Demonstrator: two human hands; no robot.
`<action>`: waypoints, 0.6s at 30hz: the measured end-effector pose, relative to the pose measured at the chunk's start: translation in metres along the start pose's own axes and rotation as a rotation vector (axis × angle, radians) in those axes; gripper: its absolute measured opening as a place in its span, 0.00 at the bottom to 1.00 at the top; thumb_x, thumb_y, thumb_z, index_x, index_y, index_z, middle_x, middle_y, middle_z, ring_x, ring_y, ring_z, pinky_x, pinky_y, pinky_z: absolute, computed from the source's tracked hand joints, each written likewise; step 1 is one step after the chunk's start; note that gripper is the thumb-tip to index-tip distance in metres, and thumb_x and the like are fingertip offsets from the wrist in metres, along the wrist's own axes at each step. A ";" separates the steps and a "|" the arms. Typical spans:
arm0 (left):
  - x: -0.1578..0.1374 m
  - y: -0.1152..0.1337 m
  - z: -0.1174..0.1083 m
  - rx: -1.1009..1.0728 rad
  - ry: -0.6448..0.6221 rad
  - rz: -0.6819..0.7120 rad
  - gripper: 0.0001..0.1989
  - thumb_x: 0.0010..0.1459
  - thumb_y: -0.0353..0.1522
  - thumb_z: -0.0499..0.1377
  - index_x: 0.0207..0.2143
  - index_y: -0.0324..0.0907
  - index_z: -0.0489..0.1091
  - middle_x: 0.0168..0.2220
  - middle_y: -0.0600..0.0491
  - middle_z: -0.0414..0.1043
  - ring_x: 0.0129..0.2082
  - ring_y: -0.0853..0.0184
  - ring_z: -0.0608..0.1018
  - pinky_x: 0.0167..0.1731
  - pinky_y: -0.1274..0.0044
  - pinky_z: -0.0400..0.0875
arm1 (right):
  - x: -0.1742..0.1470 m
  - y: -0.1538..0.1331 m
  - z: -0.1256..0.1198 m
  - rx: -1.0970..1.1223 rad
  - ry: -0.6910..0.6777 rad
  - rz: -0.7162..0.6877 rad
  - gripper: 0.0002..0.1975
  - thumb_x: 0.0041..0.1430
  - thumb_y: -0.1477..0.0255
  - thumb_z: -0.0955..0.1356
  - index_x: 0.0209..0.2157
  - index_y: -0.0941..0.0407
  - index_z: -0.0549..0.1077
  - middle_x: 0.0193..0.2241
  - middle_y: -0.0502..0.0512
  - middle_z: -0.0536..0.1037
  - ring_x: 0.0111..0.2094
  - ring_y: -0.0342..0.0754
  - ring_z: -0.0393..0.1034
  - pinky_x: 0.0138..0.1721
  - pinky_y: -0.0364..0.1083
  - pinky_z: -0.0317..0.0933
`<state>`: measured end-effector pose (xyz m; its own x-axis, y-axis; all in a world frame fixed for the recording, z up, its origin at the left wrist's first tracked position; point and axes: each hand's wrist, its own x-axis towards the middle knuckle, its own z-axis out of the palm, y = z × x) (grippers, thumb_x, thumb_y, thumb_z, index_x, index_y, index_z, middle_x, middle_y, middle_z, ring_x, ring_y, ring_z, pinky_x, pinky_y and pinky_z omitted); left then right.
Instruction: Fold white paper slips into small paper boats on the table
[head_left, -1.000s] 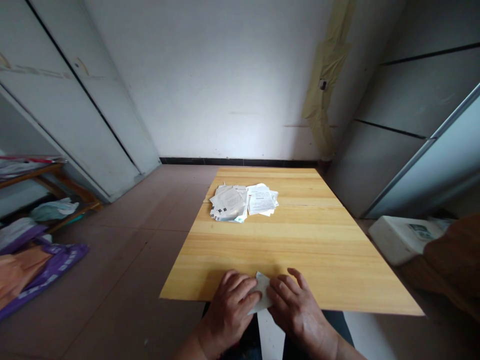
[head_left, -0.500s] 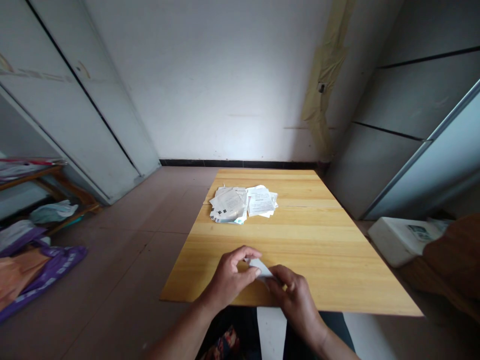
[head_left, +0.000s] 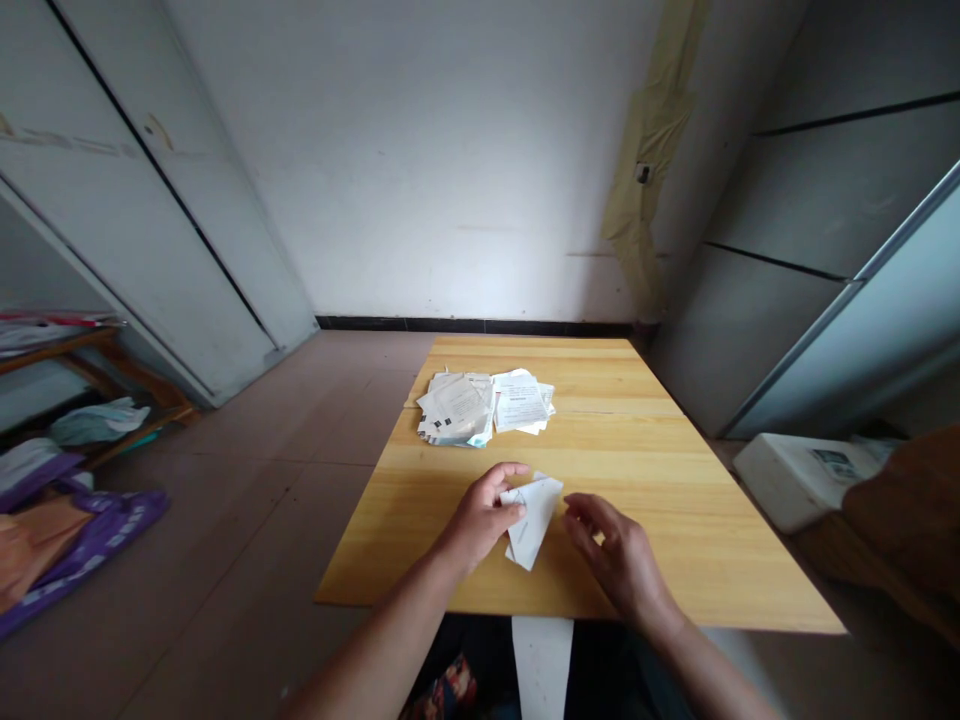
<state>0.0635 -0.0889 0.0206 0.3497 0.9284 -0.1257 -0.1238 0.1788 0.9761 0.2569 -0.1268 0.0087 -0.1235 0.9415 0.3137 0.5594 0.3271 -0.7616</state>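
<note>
A folded piece of white paper is pinched in my left hand, the thumb lying over its left edge. It is tilted, with layers showing at its top and lower left corners. My right hand hovers just right of the paper, apart from it. Its fingers are loosely bent and hold nothing that I can see. Beyond my hands, a pile of printed paper sheets lies at the left of the wooden table. Beside it is a smaller pile of printed sheets.
A white wall stands behind the table, with a grey cabinet at the right. A white box sits low at the right. On the left floor lies a purple bag near a wooden rack.
My right hand has let go of the folded paper and moved right. My left hand has raised and turned the paper, so its broad face shows now.
</note>
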 end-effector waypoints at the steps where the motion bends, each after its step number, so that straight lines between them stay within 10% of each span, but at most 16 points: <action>1: 0.004 0.003 -0.004 0.029 -0.043 -0.019 0.27 0.45 0.29 0.61 0.51 0.41 0.63 0.28 0.57 0.67 0.26 0.72 0.69 0.27 0.80 0.62 | 0.004 0.008 -0.006 -0.120 0.017 -0.126 0.13 0.62 0.70 0.61 0.46 0.55 0.70 0.40 0.58 0.75 0.38 0.49 0.70 0.38 0.47 0.65; 4: 0.016 0.010 -0.012 0.099 -0.155 -0.073 0.32 0.44 0.28 0.62 0.54 0.43 0.60 0.27 0.58 0.65 0.25 0.73 0.69 0.26 0.80 0.61 | 0.017 0.022 -0.015 -0.427 -0.034 -0.461 0.17 0.63 0.76 0.59 0.53 0.53 0.66 0.51 0.61 0.70 0.49 0.53 0.64 0.48 0.53 0.62; 11: 0.038 0.011 -0.012 0.218 -0.339 -0.179 0.34 0.44 0.24 0.59 0.56 0.42 0.57 0.25 0.59 0.64 0.22 0.74 0.68 0.24 0.81 0.60 | 0.036 0.016 -0.005 -0.574 -0.029 -0.892 0.09 0.65 0.78 0.60 0.40 0.57 0.71 0.39 0.56 0.75 0.40 0.48 0.65 0.44 0.51 0.59; 18: 0.029 0.001 -0.012 0.734 0.049 0.393 0.18 0.46 0.21 0.53 0.40 0.42 0.71 0.40 0.51 0.71 0.42 0.65 0.72 0.46 0.73 0.66 | 0.038 0.023 0.003 -0.737 -0.018 -0.761 0.11 0.64 0.77 0.60 0.30 0.58 0.71 0.26 0.54 0.70 0.29 0.47 0.59 0.34 0.49 0.52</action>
<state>0.0626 -0.0576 0.0159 0.3647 0.8948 0.2576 0.4145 -0.4038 0.8156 0.2620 -0.0829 0.0016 -0.6591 0.5124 0.5505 0.6879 0.7066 0.1659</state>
